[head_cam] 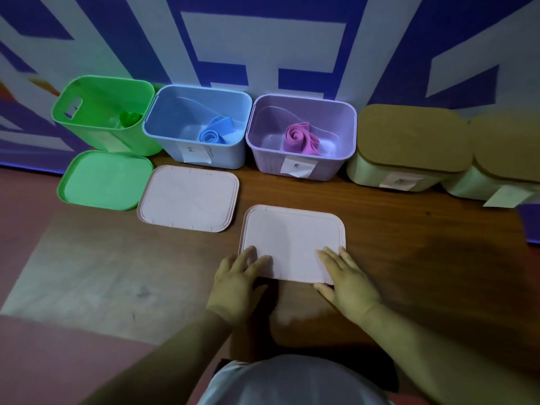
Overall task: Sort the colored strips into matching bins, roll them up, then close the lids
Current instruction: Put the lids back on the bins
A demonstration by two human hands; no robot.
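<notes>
Both my hands hold a pale pink lid [292, 238] at its near corners, above the wooden table. My left hand [236, 282] has its fingers on top of the near left corner. My right hand [347, 282] has its fingers on the near right corner and its thumb at the near edge. Three open bins stand along the wall. The green bin [73, 92] holds a green roll [130, 118]. A rolled blue strip [210, 135] lies in the blue bin [222, 154]. In the purple bin [344, 112] sits a pink-purple roll [298, 138].
A green lid [102, 182] lies flat in front of the green bin. A second pale pink lid [187, 197] lies in front of the blue bin. At the right stand two cream bins with tan lids on, one [409, 135] beside the other [508, 141].
</notes>
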